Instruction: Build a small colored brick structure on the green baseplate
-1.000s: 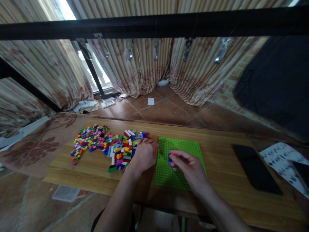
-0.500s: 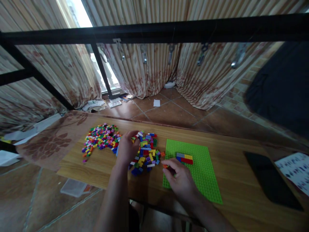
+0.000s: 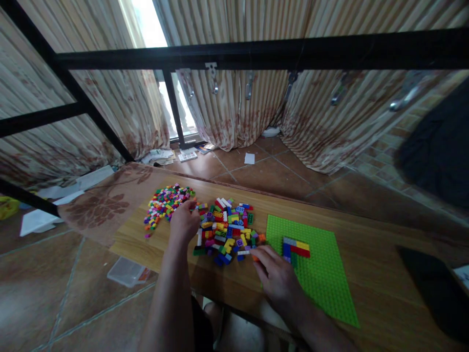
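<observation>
On the far left part of a square, bright green, studded plastic baseplate (image 3: 322, 278), a small cluster of grey, yellow, red and blue plastic bricks (image 3: 300, 252) is set, its pieces fitted side by side. By judgement, only an early stage is reached: a small share of the baseplate is covered, and far more bricks are left loose than are placed. To the near left of the cluster, by the baseplate's left edge, a small orange plastic brick (image 3: 255, 258) is apparently pinched between thumb and fingers of the right hand (image 3: 280, 281), not yet fixed in place. Farther left, a spread of larger mixed-colour plastic bricks (image 3: 229, 232) is left unsorted, and beyond it a heap of tiny multicoloured plastic bricks (image 3: 166, 200) is seen. Between these two, the left hand (image 3: 183, 222) is held with fingers bent; whether anything is gripped cannot be told. All is borne by a light brown wooden table (image 3: 377, 283), with a flat black slab (image 3: 432, 288) laid at the right.
</observation>
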The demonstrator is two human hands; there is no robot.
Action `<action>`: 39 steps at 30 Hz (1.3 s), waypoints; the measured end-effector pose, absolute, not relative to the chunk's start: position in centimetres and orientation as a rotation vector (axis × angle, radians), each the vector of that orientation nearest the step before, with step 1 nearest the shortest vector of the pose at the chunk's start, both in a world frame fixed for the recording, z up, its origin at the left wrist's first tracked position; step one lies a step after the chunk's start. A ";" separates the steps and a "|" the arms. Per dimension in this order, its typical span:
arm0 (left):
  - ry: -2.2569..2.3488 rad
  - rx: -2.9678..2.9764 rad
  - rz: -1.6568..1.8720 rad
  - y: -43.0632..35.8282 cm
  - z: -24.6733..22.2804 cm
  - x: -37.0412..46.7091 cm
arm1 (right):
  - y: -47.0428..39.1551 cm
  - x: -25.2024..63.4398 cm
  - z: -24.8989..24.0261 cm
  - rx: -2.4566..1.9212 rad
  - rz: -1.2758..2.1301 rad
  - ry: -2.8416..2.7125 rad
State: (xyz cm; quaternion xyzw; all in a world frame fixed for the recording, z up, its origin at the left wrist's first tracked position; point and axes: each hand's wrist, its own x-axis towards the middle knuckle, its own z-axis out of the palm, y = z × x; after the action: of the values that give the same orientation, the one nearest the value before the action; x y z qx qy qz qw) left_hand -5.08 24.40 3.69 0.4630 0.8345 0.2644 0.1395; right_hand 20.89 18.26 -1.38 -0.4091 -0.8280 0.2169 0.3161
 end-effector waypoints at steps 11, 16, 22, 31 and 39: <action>2.439 1.293 0.586 24.1 3.5 -6.5 | 18.5 21.2 -2.0 -1.077 0.458 -2.200; 2.453 1.340 0.510 23.7 3.8 -6.3 | 18.3 21.5 -1.4 -1.079 0.457 -2.159; 2.409 1.419 0.565 23.5 3.6 -6.0 | 18.2 21.8 -1.1 -1.082 0.468 -2.151; 2.377 1.508 0.716 25.6 3.6 -4.1 | 18.6 22.1 -0.3 -1.088 0.474 -2.108; 2.102 2.050 0.571 29.1 3.2 1.3 | 18.2 23.0 0.5 -1.096 0.492 -2.111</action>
State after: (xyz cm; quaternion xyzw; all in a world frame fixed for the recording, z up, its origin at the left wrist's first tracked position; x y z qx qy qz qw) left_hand 1.29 29.14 3.17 0.6834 0.7007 0.1904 0.0749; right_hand 23.03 18.18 0.54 -0.4228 -0.8146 0.1898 0.3488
